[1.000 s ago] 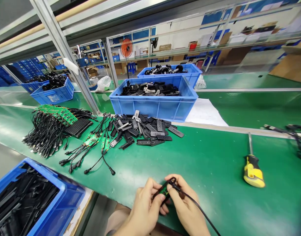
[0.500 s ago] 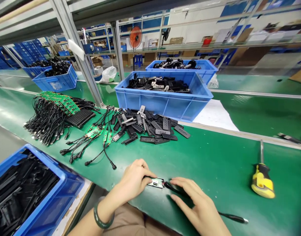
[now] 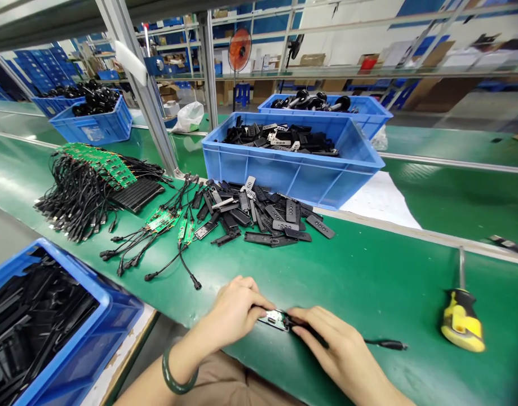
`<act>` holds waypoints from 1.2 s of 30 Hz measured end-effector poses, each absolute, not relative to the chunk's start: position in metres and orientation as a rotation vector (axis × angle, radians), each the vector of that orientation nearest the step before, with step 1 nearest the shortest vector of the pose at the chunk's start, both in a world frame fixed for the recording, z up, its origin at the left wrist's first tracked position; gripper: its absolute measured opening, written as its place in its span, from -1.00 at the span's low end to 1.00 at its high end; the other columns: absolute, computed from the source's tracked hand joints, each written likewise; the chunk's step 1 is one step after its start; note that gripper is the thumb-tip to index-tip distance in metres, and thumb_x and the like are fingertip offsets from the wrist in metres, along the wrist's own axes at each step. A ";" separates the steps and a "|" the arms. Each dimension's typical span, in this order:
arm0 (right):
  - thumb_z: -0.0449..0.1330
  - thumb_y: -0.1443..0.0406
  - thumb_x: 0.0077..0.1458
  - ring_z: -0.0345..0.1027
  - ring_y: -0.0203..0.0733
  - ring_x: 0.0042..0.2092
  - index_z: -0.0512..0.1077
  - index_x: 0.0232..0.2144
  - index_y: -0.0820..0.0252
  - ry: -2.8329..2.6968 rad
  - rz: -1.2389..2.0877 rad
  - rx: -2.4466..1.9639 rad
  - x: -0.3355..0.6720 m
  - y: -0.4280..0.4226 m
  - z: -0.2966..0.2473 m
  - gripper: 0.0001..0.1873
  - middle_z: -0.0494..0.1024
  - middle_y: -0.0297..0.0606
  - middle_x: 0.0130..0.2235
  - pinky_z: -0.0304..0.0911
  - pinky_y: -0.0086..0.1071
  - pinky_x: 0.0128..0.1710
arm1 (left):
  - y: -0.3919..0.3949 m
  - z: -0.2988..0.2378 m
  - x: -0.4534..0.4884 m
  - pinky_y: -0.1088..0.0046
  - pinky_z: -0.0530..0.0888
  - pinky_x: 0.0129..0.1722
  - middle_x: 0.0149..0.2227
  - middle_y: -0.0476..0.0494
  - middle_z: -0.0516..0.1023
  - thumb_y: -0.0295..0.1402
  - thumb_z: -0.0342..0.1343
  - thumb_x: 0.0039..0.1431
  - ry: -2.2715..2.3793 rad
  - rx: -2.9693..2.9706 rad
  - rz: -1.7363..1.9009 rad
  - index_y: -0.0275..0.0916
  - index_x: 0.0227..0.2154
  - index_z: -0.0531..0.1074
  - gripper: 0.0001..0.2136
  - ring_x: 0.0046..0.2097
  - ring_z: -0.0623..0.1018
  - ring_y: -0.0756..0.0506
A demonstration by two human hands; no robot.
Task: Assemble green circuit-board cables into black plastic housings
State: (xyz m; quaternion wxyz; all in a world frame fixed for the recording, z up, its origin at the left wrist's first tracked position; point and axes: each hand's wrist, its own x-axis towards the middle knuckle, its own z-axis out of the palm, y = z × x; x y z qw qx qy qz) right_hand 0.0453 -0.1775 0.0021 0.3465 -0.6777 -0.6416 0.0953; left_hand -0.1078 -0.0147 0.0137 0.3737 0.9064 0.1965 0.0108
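Observation:
Near the bench's front edge a small circuit board (image 3: 276, 320) sits in a narrow black casing. My left hand (image 3: 238, 309) pinches the casing's left end between thumb and fingers. At its right end, my right hand (image 3: 326, 336) closes thumb and fingers on the black cable (image 3: 385, 343) where it meets the board. The cable runs under that hand, and its plug end shows on the bench to the right. Beyond my hands lies a heap of black and grey casing pieces (image 3: 262, 217). Several green boards with cables (image 3: 161, 221) lie left of the heap.
A yellow-and-black screwdriver (image 3: 461, 321) lies at right. Behind the heap stands a blue bin (image 3: 284, 175) of casing pieces. Another blue bin (image 3: 110, 316) of black parts is at lower left. Bundled boards with cables (image 3: 79, 197) lie at far left, near a metal post (image 3: 136, 96).
My right hand has moved left and its fingers have closed on the cable beside the board. The cable's plug end has shifted left. The camera view has shifted slightly.

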 end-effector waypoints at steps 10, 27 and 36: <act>-0.10 0.51 0.24 0.39 -0.12 -0.34 0.45 -0.01 0.43 -2.240 -0.350 -1.713 0.046 -0.195 -0.005 -0.60 0.55 -0.05 -0.32 0.32 -0.25 -0.33 | -0.014 0.013 -0.106 0.34 0.36 -0.13 -0.30 -0.11 0.51 -0.45 0.18 0.19 0.495 2.298 0.030 -0.03 -0.14 0.60 -0.76 -0.19 0.46 -0.12; 0.15 0.35 0.22 0.43 -0.12 -0.12 0.29 0.11 0.17 -1.884 0.265 -1.784 0.047 -0.158 0.000 -0.60 0.53 -0.15 -0.11 0.40 -0.26 -0.14 | -0.009 0.021 -0.111 0.36 0.36 -0.07 -0.25 -0.08 0.54 -0.48 0.20 0.15 0.502 2.241 0.057 -0.14 -0.14 0.58 -0.78 -0.13 0.48 -0.12; -0.06 0.40 0.32 0.39 -0.15 -0.27 0.48 -0.09 0.15 -1.954 -0.052 -1.661 0.041 -0.160 -0.015 -0.67 0.55 -0.12 -0.22 0.25 -0.32 -0.33 | -0.008 0.025 -0.137 0.55 0.44 -0.29 -0.37 -0.06 0.60 -0.58 0.16 0.12 0.709 2.056 0.193 -0.25 -0.32 0.58 -0.84 -0.35 0.55 -0.01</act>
